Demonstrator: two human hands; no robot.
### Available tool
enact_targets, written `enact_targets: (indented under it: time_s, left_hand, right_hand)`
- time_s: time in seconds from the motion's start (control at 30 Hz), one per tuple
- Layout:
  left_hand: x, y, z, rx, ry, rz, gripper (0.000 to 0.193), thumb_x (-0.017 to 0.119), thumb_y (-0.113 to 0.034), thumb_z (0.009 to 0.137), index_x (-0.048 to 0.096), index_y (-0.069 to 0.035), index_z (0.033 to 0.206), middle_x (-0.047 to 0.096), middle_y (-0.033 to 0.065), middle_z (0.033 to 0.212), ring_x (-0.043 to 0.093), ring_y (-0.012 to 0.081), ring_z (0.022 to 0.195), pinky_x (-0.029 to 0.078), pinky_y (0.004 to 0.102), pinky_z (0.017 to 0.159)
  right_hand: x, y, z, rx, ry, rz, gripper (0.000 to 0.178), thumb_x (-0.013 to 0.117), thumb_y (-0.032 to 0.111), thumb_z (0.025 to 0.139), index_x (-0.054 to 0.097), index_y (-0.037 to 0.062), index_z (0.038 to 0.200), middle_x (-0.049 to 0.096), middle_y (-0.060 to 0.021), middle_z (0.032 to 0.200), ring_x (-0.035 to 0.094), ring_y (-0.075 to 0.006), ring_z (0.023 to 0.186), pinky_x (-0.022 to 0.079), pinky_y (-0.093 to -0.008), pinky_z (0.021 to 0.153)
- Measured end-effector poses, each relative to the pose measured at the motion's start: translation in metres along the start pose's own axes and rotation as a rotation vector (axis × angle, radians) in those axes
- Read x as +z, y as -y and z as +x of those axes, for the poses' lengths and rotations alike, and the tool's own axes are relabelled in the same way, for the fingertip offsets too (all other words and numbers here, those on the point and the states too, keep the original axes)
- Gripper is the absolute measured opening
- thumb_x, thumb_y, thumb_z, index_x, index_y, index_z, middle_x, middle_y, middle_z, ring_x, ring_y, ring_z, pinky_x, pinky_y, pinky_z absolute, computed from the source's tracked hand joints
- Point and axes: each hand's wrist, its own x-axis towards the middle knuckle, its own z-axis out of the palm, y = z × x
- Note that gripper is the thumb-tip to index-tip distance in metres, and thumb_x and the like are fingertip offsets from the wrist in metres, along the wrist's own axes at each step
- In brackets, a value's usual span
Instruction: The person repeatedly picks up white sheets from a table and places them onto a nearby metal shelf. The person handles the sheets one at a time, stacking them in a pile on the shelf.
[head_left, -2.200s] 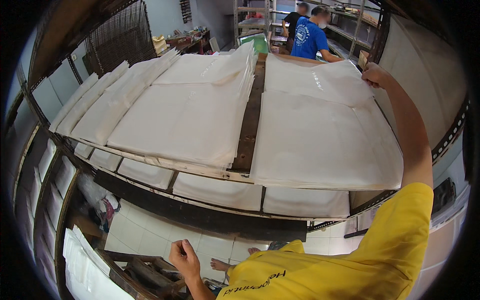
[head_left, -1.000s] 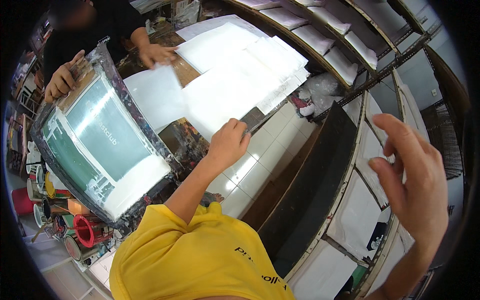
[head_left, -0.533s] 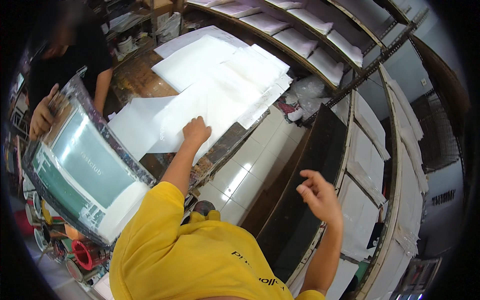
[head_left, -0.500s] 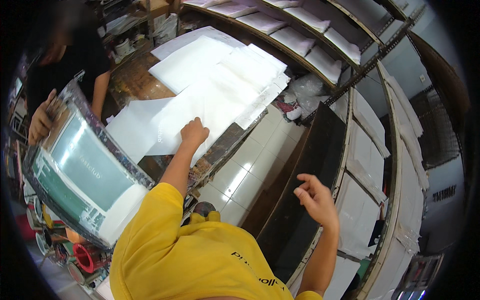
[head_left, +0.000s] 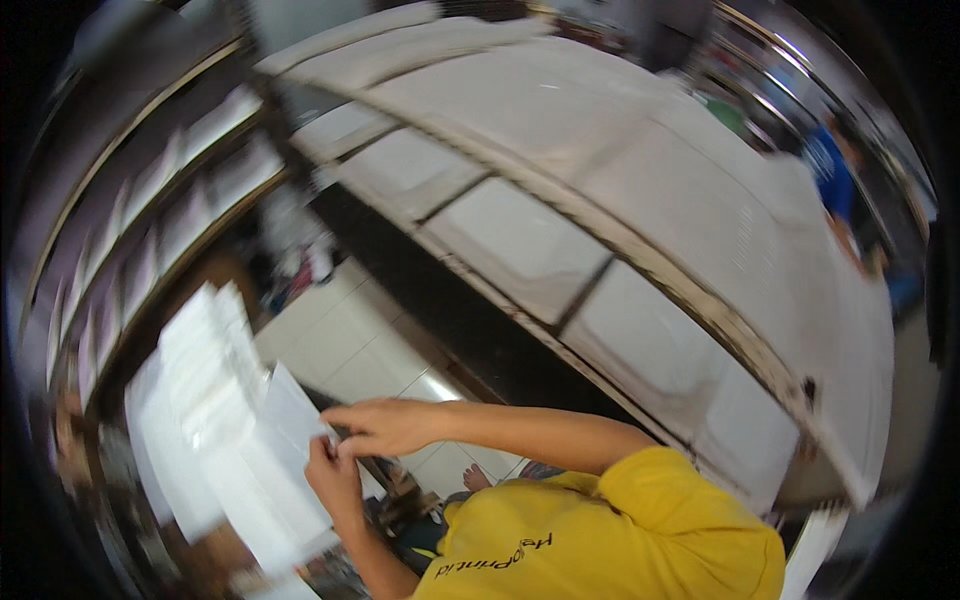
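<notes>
My left hand [head_left: 335, 478] and my right hand [head_left: 390, 426] meet close together at the near right edge of a thin white sheet [head_left: 291, 412]. The fingers of both are closed at that edge, and the sheet stands tilted up a little from the pile. Motion blur softens the fingertips. Under and beyond it, overlapping white sheets [head_left: 205, 395] are heaped on the worktable at the left.
Shelves with white sheets [head_left: 215, 128] rise at the far left. A dark bench [head_left: 430, 290] runs diagonally past a tiled floor [head_left: 335, 325]. Beyond it stands a long rack of white sheets [head_left: 520, 230]. A person in blue [head_left: 828, 172] is at the far right.
The view has swung to the right, and the printing screen and the person beside it have left it. My right hand has come across to my left, and both now hold a sheet's edge.
</notes>
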Motion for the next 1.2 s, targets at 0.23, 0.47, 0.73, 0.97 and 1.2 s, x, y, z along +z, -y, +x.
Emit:
enact_targets:
  time_s: [0.23,0.47,0.73,0.97,1.2]
  left_hand:
    - [0.048,-0.096,-0.039,0.200,0.240,-0.275,0.013,0.061,-0.002,0.086,0.057,0.008,0.093,0.059,0.0130,0.065,0.051,0.0197,0.056,0.044,0.0314,0.057]
    - [0.042,-0.135,-0.061,0.742,0.054,-0.785,0.021,0.052,-0.017,0.097,0.057,0.003,0.092,0.051,0.0077,0.068,0.045,0.0178,0.060,0.037,0.0310,0.056]
    - [0.102,-0.153,-0.076,0.550,0.096,-0.751,0.015,0.051,-0.011,0.099,0.058,0.001,0.093,0.046,0.0029,0.069,0.038,0.0100,0.059,0.029,0.0246,0.051]
    - [0.190,-0.094,-0.140,0.523,0.435,-0.474,0.018,0.056,-0.011,0.096,0.058,0.004,0.085,0.056,0.0094,0.068,0.048,0.0161,0.059,0.041,0.0324,0.054]
    - [0.214,-0.087,-0.187,0.552,0.595,-0.385,0.016,0.059,-0.008,0.092,0.058,0.005,0.083,0.058,0.0146,0.064,0.053,0.0239,0.054,0.043,0.0358,0.053]
  right_hand:
    - [-0.029,0.023,-0.080,0.218,-0.235,-0.214,0.030,0.049,0.027,0.096,0.061,0.0000,0.093,0.063,-0.0217,0.094,0.062,-0.0400,0.093,0.049,-0.0469,0.082]
    - [-0.085,0.135,-0.196,-0.008,-0.643,-0.437,0.020,0.051,0.007,0.086,0.055,-0.0001,0.104,0.062,-0.0228,0.085,0.063,-0.0411,0.083,0.049,-0.0479,0.073]
    - [-0.139,0.347,-0.428,0.506,-1.325,-0.985,0.036,0.066,0.026,0.085,0.062,0.0053,0.114,0.065,-0.0083,0.101,0.062,-0.0149,0.091,0.050,-0.0281,0.083]
    - [-0.073,0.384,-0.646,0.587,-1.928,-0.536,0.031,0.062,0.015,0.089,0.056,0.0060,0.118,0.059,-0.0027,0.104,0.055,-0.0085,0.096,0.046,-0.0238,0.084]
    - [-0.007,0.365,-0.721,1.395,-1.806,-0.577,0.027,0.062,0.017,0.085,0.058,0.0041,0.109,0.055,-0.0004,0.088,0.050,-0.0077,0.076,0.044,-0.0240,0.067]
